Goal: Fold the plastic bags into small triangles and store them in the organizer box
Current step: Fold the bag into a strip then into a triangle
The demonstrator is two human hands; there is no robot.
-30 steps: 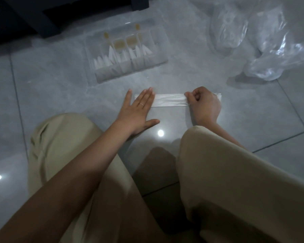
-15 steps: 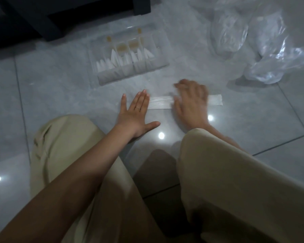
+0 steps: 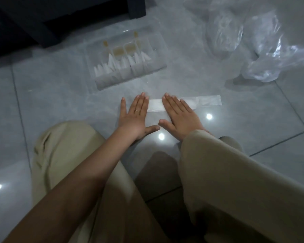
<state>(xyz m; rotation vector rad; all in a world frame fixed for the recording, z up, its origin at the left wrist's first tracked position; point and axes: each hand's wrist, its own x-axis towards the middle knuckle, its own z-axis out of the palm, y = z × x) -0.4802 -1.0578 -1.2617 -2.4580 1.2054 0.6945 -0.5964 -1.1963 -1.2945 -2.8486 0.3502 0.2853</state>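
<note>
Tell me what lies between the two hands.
In the head view, a short stretch of the folded strip shows between the left hand and right hand; below it, bare floor.

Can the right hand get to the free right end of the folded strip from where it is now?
Probably yes. The right hand lies flat on the folded strip, whose right end sticks out uncovered beyond its fingers, with only floor around it. The left hand presses the other end.
</note>
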